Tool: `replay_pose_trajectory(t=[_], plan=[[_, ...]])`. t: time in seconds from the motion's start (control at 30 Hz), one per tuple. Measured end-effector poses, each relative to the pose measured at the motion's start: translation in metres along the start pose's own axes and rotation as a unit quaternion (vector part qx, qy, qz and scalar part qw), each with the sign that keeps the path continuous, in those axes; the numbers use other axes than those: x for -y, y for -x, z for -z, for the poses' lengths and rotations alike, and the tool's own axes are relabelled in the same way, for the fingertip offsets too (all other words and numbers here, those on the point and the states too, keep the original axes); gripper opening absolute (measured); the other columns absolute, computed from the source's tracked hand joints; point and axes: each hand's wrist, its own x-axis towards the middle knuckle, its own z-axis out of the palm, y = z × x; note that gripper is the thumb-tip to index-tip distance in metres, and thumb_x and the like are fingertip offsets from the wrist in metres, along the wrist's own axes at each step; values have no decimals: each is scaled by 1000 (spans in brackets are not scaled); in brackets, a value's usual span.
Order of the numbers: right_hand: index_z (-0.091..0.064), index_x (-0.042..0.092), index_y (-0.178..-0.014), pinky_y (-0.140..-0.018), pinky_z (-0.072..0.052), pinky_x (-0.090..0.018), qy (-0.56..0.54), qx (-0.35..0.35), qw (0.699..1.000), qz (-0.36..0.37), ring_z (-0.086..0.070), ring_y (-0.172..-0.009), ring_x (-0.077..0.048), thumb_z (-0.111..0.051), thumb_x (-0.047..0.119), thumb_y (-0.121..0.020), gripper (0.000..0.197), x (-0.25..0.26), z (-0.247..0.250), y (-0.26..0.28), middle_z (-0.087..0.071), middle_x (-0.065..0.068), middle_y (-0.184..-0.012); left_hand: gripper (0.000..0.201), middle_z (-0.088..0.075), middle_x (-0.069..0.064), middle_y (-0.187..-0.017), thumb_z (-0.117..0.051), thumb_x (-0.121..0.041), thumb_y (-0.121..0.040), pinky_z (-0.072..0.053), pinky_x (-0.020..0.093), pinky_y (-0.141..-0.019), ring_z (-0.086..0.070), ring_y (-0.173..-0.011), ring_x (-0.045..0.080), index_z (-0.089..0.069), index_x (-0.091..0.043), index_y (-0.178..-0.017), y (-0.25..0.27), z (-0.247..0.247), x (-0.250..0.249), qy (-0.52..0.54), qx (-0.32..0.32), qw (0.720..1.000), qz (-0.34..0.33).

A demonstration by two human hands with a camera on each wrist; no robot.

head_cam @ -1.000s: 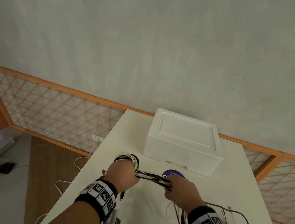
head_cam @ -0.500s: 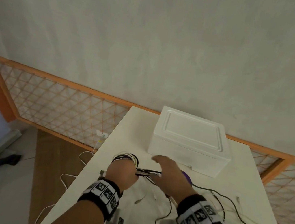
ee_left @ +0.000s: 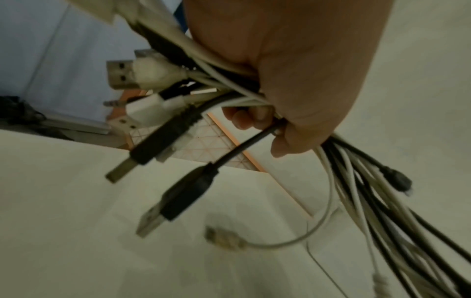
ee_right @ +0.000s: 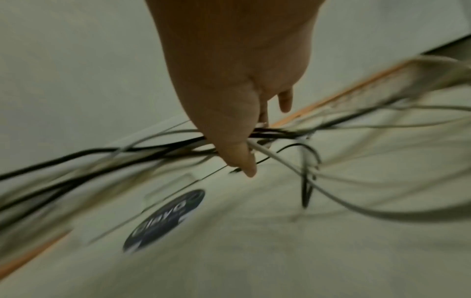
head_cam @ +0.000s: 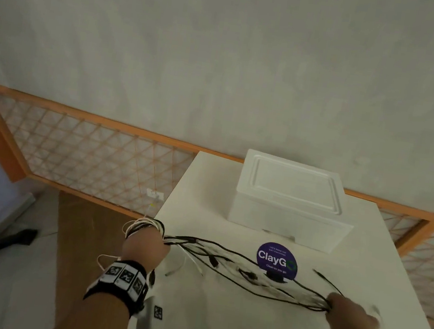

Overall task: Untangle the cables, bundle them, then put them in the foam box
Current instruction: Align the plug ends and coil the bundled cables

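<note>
Both hands clasp the cables [head_cam: 248,273] stretched between them, left hand [head_cam: 146,246] fisted, right hand [head_cam: 350,317] pinching, before the lidded foam box [head_cam: 288,202].

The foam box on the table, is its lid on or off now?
On. The foam box is shut, its lid flat on top. No cables are in it; both hands hold them.

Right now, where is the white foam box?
In the head view, the foam box sits lid-on at the table's far end, just behind the round purple sticker.
</note>
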Motion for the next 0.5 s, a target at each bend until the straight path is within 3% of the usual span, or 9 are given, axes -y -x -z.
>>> replay_pose_trajectory(t=[0.03, 0.1, 0.13, 0.2, 0.27, 0.37, 0.4, 0.5], plan=[[-50, 37, -90, -84, -38, -31, -8, 17, 1000, -2, -56, -106, -14, -54, 30, -82, 11, -4, 1, -1, -62, 12, -111, 14, -53, 1, -88, -54, -32, -83, -46, 28, -72, -57, -87, 21, -51, -19, -82, 1, -5, 0, -8, -1, 1000, -12], [-53, 39, -114, -92, -41, -32, -45, 65, 996, 45, -51, -116, -16, -70, 34, -74, 44, 7, 8, -5, -54, 10, -127, 14, -51, 0, -83, -54, -32, -84, -42, 27, -70, -56, -85, 21, -51, -19, -81, 5, -14, -8, -19, 5, 999, -30], [-49, 35, -127, -97, -41, -31, -90, 78, 990, 79, -48, -120, -17, -75, 31, -69, 64, 21, 13, -7, -49, 9, -133, 14, -50, -1, -80, -54, -32, -84, -41, 26, -68, -56, -82, 21, -50, -20, -80, 7, -18, -14, -22, 13, 999, -36], [-43, 25, -136, -101, -38, -31, -181, 53, 970, 153, -43, -125, -21, -73, 34, -60, 81, 57, 25, -5, -44, 4, -135, 15, -47, -2, -73, -54, -33, -85, -41, 25, -66, -52, -75, 20, -49, -20, -77, 11, -25, -27, -22, 27, 999, -41], [-45, 22, -133, -107, -32, -31, -224, -8, 947, 231, -38, -129, -20, -66, 37, -61, 77, 102, 36, 5, -42, 3, -136, 16, -42, -4, -69, -54, -33, -85, -40, 25, -66, -51, -75, 20, -48, -21, -77, 14, -29, -41, -24, 30, 998, -52], [-50, 21, -129, -105, -32, -31, -186, -65, 916, 349, -44, -123, -19, -61, 21, -78, 52, 162, 31, 23, -51, 2, -131, 14, -44, -3, -75, -53, -31, -84, -40, 27, -70, -52, -78, 20, -44, -21, -79, 19, -31, -64, -25, 18, 996, -89], [-51, 21, -126, -100, -36, -32, -152, -61, 917, 363, -49, -117, -20, -57, 18, -81, 46, 175, 26, 28, -55, 2, -126, 13, -45, -3, -77, -52, -29, -84, -39, 27, -71, -50, -78, 19, -43, -20, -81, 20, -30, -70, -29, 11, 994, -106], [-49, 22, -113, -84, -36, -34, -89, -42, 945, 312, -57, -99, -22, -48, 18, -85, 28, 178, 15, 27, -60, 4, -104, 9, -41, -4, -74, -49, -25, -84, -35, 25, -68, -43, -74, 16, -42, -19, -82, 22, -25, -80, -30, 1, 990, -138]])
